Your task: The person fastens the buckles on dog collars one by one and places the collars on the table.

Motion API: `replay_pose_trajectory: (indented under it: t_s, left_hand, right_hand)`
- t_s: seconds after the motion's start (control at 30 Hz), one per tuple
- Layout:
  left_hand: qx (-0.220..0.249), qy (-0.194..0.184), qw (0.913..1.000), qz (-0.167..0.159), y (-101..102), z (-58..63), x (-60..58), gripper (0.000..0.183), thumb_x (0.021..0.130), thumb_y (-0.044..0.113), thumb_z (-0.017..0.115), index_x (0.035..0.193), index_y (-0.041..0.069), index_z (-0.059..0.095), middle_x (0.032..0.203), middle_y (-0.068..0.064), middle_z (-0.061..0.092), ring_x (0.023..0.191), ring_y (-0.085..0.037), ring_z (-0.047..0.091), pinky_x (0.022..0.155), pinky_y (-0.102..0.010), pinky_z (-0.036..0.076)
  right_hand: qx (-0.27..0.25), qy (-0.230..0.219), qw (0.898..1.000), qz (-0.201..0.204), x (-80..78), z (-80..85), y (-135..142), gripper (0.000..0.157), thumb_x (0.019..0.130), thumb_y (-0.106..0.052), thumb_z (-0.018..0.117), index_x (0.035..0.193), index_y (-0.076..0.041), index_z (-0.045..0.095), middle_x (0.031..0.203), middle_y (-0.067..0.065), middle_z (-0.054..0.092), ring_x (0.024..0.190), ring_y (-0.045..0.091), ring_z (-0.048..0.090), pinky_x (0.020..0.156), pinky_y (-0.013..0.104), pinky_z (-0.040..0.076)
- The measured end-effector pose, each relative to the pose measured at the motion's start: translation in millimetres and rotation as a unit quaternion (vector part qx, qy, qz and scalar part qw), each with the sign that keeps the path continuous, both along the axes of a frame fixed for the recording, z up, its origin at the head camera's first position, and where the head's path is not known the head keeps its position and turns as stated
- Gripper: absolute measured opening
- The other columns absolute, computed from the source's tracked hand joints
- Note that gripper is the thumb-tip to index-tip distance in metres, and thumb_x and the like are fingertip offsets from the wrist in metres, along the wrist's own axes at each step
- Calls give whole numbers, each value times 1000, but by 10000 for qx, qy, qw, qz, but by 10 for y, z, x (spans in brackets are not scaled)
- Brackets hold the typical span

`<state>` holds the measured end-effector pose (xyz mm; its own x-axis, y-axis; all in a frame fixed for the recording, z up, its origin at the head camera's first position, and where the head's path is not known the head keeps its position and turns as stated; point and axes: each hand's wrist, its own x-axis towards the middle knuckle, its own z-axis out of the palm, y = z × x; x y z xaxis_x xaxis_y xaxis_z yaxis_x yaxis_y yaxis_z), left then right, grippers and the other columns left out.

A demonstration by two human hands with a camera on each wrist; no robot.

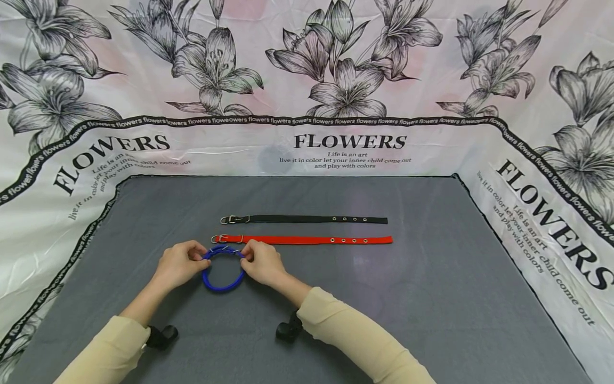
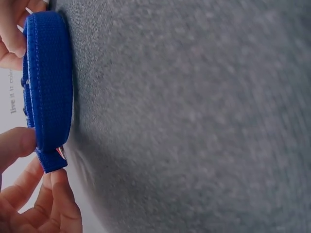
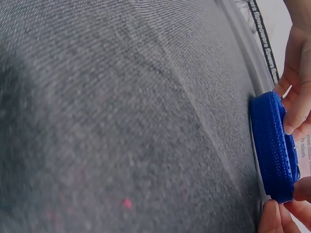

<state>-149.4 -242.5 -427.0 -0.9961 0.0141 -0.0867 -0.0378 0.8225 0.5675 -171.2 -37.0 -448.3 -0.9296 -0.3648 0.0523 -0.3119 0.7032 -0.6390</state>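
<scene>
A blue webbing collar (image 1: 221,289), closed into a ring, stands on its edge on the grey cloth, with metal fittings along its far side. My left hand (image 1: 179,264) pinches its left side between thumb and fingers. On the opposite side my right hand (image 1: 262,261) pinches the band near the metal parts. In the left wrist view the collar (image 2: 51,82) shows its stitched outer face, and a short end pokes out by the left fingers. The right wrist view shows the same collar (image 3: 272,150) held at both sides. Part of the buckle is hidden.
Just beyond the hands lies a red collar (image 1: 288,240), stretched straight with its buckle to the left and several eyelets to the right. Parallel behind it is a black collar (image 1: 292,218). A grey cloth (image 1: 408,320) covers the table, bordered by flower-printed white fabric (image 1: 350,146).
</scene>
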Motion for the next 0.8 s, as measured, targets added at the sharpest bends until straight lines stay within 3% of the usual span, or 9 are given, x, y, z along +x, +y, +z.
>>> replay_pose_trajectory:
  t_s: [0.53,0.8]
  left_hand:
    - [-75,-168,9998,36,-28,-12,12,24,78,23,70,94,6,66,73,1,63,65,-14,52,59,-29,33]
    - [-160,-351,9993,-11,-49,23,12,33,80,29,69,100,4,64,86,-7,65,77,-21,57,62,-32,39]
  right_hand:
    - [143,158,9998,19,32,-10,-52,10,83,-17,67,93,-14,66,78,-5,62,67,5,54,60,18,40]
    - [-50,260,9996,99,-20,26,30,11,85,-18,65,95,-14,64,77,-5,60,64,4,50,56,17,38]
